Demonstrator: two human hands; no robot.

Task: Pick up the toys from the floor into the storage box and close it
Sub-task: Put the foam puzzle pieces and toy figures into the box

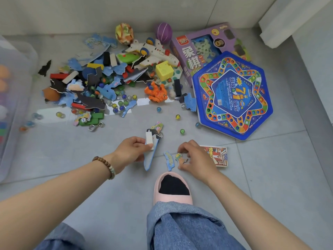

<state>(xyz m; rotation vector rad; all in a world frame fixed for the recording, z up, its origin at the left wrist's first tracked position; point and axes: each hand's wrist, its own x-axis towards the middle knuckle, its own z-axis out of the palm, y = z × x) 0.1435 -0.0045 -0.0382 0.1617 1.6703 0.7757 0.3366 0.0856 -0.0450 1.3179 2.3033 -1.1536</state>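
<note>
At the lower centre of the frame we see the left hand (131, 150) clamped on a bundle. Its thumb presses a white block (149, 139) against several flat jigsaw pieces, the largest being a pale blue piece (150, 160) that hangs toward the grey tile floor (270, 177). Just right of it, the right hand (195, 157) reaches down, fingertips closed in a pinch on a small puzzle piece (180, 158) that lies on the tile. Between the hands a blue strip piece (169, 160) lies flat. A picture card box (220, 156) sits partly under the right hand.

The toy pile (108, 78) fills the upper centre, with marbles (177, 116) strewn around it. To the right of the pile, a hexagonal game board (232, 94) overlaps a purple chess box (203, 49). The translucent storage box (12, 105) stands at the left edge, well apart from both hands; we cannot tell about its lid.
</note>
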